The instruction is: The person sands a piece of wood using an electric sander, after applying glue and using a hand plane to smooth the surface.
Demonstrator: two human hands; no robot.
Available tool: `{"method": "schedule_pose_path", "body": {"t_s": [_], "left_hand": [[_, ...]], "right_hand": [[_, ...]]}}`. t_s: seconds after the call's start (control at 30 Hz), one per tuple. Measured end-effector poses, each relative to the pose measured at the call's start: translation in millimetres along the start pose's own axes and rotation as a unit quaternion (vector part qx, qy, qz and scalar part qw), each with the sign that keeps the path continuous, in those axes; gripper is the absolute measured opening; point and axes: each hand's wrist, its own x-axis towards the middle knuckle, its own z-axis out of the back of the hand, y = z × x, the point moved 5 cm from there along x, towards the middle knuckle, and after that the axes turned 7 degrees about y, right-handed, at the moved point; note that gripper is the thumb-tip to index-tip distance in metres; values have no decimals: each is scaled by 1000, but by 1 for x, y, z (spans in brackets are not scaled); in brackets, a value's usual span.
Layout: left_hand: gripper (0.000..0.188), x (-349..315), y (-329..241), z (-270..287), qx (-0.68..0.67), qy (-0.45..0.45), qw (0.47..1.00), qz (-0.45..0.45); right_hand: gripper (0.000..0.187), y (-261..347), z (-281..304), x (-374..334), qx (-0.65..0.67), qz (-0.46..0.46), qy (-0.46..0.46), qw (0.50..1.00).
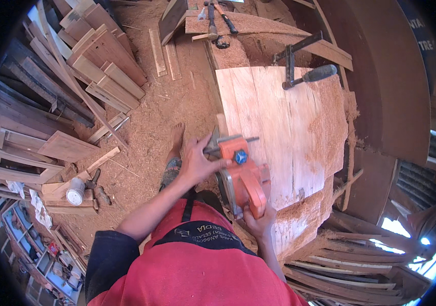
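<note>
An orange electric planer [245, 178] with a blue knob is at the left edge of a pale wooden panel [264, 112]. My right hand [260, 222] wraps around its rear handle. At the planer's front left side, my left hand [196, 164] has its thumb against the body and its fingers by the metal rod there. The planer's underside is hidden from view. Wood shavings [328, 115] cover much of the panel's right side. A metal clamp [290, 69] with a dark handle grips the panel's far edge.
Two hammers [212, 23] lie on wood beyond the panel. Stacked boards [108, 53] lean on the left, near a white tin [75, 191]. Curved wood strips [345, 275] lie at the lower right. Sawdust covers the floor [151, 122], where my bare foot [177, 136] shows.
</note>
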Motion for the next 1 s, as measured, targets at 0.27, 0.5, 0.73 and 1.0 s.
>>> {"method": "schedule_pose_path", "body": {"t_s": [0.27,0.5,0.73,1.0], "left_hand": [[91,161,2,105,-64,-50,995,-51],[101,261,-9,184,-67,-48,995,-51],[96,131,7,81,-51,-48,996,-46],[97,108,8,68,-86,-72,992,-53]], "right_hand": [[18,96,-40,174,23,123,-13,992],[22,158,-65,285,12,162,-24,987],[44,66,-35,149,-33,85,8,996],[21,56,-31,121,9,55,9,998]]}}
